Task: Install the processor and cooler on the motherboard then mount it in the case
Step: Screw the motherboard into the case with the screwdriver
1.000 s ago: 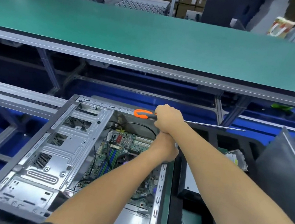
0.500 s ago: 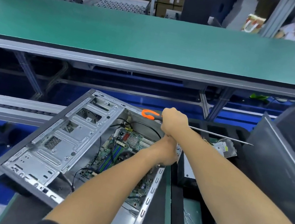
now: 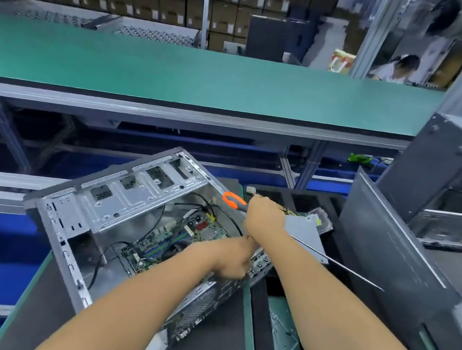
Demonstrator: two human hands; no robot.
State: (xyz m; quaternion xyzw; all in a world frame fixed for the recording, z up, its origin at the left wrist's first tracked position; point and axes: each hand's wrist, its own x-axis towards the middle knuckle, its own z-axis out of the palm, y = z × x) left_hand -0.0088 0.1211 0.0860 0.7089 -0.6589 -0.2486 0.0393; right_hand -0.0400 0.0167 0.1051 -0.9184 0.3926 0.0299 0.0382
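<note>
The long green-topped conveyor bench (image 3: 194, 79) runs across the back. Below it, the open grey steel computer case (image 3: 131, 206) lies on its side on a dark mat, skewed so that its long axis runs from near left to far right. Inside, the green motherboard (image 3: 178, 239) sits flat on the case floor, already in place by the look of it; whether a cooler is fitted cannot be told, since the forearms cover that part.

The left hand (image 3: 231, 260) grips the case's right-hand rear edge, fingers curled over the metal rim. The right hand (image 3: 265, 219) sits just beyond and above it, clamped round a long orange-handled screwdriver (image 3: 233, 200) whose thin shaft points away to the right, off the board.

So the motherboard lies down and left of both hands, nearer the left. I judge that the screwdriver tip must swing round toward the board before any mounting screw is driven.
</note>
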